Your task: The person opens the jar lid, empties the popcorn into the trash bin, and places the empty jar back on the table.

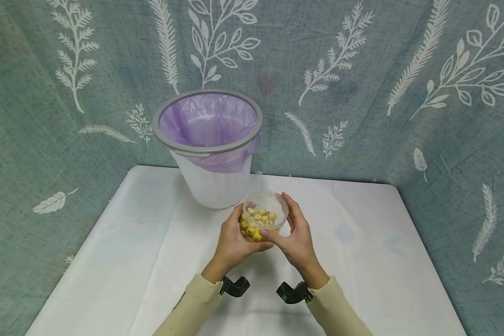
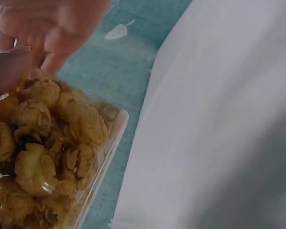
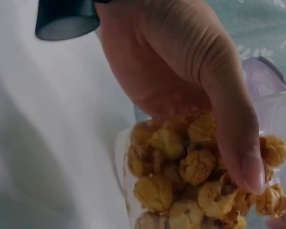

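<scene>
At the near edge of the desk [image 1: 374, 289], your cream sleeves [image 1: 197, 301] reach forward, with a black wrist device [image 1: 236, 287] turned inward at the left cuff and another black wrist device [image 1: 291, 293] at the right. Just beyond them, you have both hands curled around one clear jar [image 1: 256, 225]: your left hand [image 1: 237, 238] cups its left side and underside, while your right hand [image 1: 291, 235] grips the right side. In the right wrist view your right thumb [image 3: 240, 148] lies along the wall. Popcorn [image 1: 248, 229], yellow and pale, fills much of the jar. You hold it squat and close to upright, the round top facing up and the base down toward the desk; its long axis, from base to rim, slants slightly in the head view, low left to high right. How far it leans, and whether a clear lid covers the top, you cannot tell. Backdrop cloth shows past its base in the left wrist view, so you have it raised. Farther off and a little left, apart from the jar, a white bin [image 1: 214, 191] with a grey rim stands upright, lined with a purple bag [image 1: 214, 126]. Behind everything hangs teal cloth [image 1: 109, 84] with white leaves.
</scene>
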